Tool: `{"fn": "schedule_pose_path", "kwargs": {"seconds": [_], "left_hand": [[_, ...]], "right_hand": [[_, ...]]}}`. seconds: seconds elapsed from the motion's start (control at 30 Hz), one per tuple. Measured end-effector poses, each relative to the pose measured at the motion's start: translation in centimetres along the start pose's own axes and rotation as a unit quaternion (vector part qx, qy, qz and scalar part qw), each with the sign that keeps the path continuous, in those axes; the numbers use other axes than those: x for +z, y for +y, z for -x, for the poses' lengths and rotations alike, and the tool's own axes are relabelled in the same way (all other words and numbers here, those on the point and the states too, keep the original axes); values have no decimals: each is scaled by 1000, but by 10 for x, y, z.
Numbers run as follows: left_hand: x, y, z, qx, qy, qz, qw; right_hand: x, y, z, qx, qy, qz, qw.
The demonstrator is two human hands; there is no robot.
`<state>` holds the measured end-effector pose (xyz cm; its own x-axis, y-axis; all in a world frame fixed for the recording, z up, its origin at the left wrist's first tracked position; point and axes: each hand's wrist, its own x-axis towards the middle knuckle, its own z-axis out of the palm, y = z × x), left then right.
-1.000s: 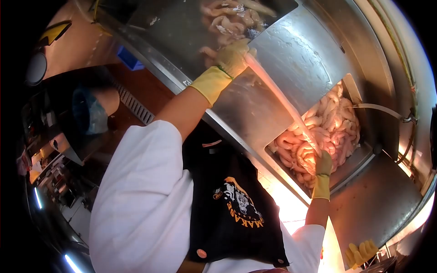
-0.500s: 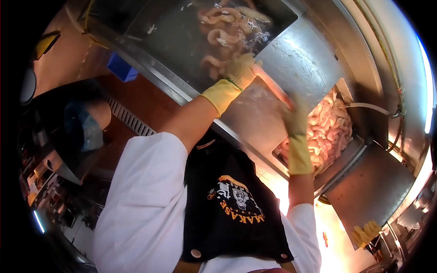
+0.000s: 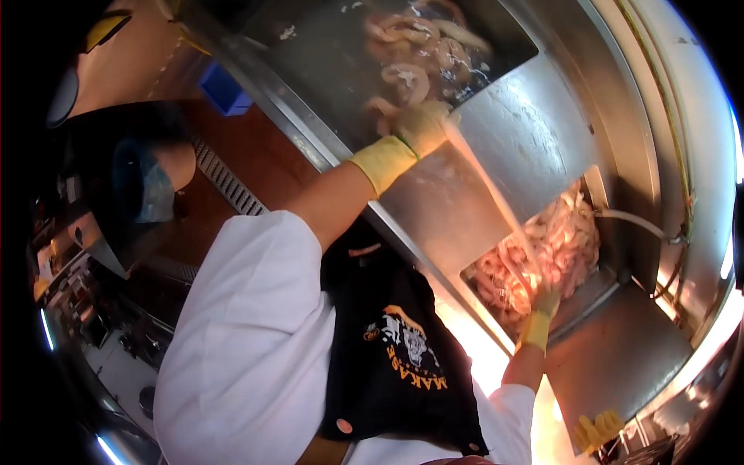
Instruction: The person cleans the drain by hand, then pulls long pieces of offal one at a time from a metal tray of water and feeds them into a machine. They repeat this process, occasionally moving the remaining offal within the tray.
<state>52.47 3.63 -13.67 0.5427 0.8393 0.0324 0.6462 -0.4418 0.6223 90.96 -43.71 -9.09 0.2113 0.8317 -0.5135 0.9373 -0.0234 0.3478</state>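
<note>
My left hand (image 3: pixel 425 130), in a yellow rubber glove, is closed around one end of a long pale-pink intestine (image 3: pixel 494 194) at the near edge of the water-filled sink (image 3: pixel 325 97). From there the strand stretches taut and diagonally across the steel ledge to my right hand (image 3: pixel 545 301), also gloved. That hand is low over the right basin, its blurred fingers closed around the strand. Beneath it lies a heap of pink intestines (image 3: pixel 566 248), filling the basin. More intestines (image 3: pixel 407 50) float in the cloudy water beyond my left hand.
A flat steel divider (image 3: pixel 519 116) separates sink and basin. A pale hose (image 3: pixel 632 222) reaches toward the basin from the right. Spare yellow gloves (image 3: pixel 598 430) hang at lower right. On the left are a blue bin (image 3: pixel 225 89) and a floor grate (image 3: pixel 229 178).
My right hand has moved down and away from the left, from the steel ledge to over the basin heap. The stretch of intestine between the hands is longer. The left hand keeps its grip.
</note>
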Motion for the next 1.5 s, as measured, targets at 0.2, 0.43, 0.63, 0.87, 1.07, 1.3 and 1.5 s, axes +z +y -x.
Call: {"fn": "schedule_pose_path", "kwargs": {"seconds": [0.2,0.43,0.63,0.87,1.07,1.3,1.5], "left_hand": [[-9,11,3,-46,18,47,998],[2,-2,-1,-66,-54,31,996],[-6,-1,5,-43,-59,101,992],[0,3,3,22,101,46,994],[-10,11,4,34,51,7,998],[7,-5,-1,32,95,-17,995],[-4,9,7,-19,48,-81,995]], "right_hand": [[48,1,10,431,-117,-399,801],[-272,-188,-179,86,160,-585,790],[-324,-254,-236,114,49,-457,881],[-74,-74,-147,79,226,-247,939],[41,28,45,341,-196,-162,905],[-28,-22,-59,408,97,-537,732],[-301,-213,-201,-12,235,-582,779]]}}
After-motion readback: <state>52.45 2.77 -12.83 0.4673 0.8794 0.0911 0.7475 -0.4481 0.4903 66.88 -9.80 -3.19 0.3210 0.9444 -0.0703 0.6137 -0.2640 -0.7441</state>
